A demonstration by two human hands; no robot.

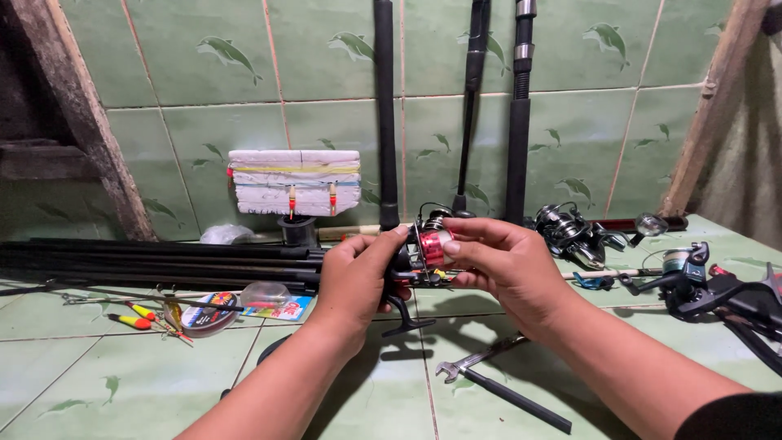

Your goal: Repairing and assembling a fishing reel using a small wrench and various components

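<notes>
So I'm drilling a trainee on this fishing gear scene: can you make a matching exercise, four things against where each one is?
Things:
1. fishing reel
2. wrench
3. rods
4. foam block

Places:
a. leaning on the tiled wall
b. lying flat at the left
c. held by left hand and right hand
d. on the floor under the right forearm

Pairs: 1-c, 2-d, 3-b, 4-a

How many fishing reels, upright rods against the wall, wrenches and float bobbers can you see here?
Spinning fishing reels: 3, red-spooled one held, dark one, teal one
Upright black rods: 3
Metal wrenches: 1
Yellow-and-red floats on floor: 2
Total: 9
</notes>
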